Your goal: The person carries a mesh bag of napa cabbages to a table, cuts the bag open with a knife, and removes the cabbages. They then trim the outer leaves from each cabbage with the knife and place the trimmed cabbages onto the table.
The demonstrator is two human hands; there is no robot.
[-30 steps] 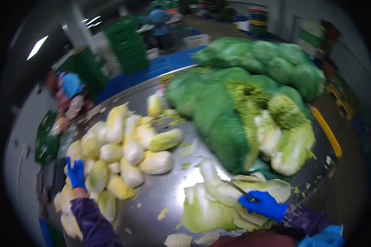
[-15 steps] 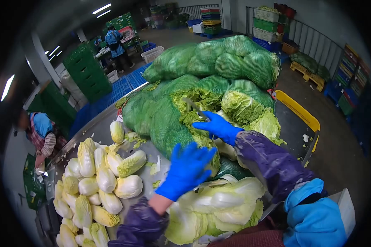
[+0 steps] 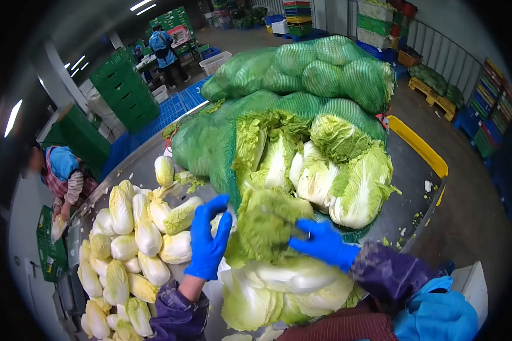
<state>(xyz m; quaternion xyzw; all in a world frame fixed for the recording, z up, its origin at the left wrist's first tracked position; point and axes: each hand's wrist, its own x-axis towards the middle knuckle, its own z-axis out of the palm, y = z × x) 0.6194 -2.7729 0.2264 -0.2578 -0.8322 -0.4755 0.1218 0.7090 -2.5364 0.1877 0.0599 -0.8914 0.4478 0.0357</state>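
My left hand (image 3: 206, 241), in a blue glove, has its fingers apart and curved, with nothing in them. It is between the pile of trimmed cabbages (image 3: 148, 238) and a leafy Chinese cabbage (image 3: 267, 224) that is blurred by motion. My right hand (image 3: 326, 244), also gloved in blue, is closed at the cabbage's right side. A knife (image 3: 283, 219) shows as a faint blurred streak from its fingers across the leaves. Behind, untrimmed Chinese cabbages (image 3: 318, 176) lie in the opened green mesh sack (image 3: 207, 153). Loose outer leaves (image 3: 284, 295) are heaped below my hands.
Another full mesh sack (image 3: 301, 71) lies on top at the back. A yellow basket (image 3: 418, 145) stands at the table's right edge. At the left, a co-worker (image 3: 62, 176) handles a cabbage over a green crate (image 3: 51, 244). Green crates (image 3: 122, 91) are stacked behind.
My right hand has come from the sack towards me, and a leafy cabbage now lies between my hands. My left hand has shifted left and turned upright.
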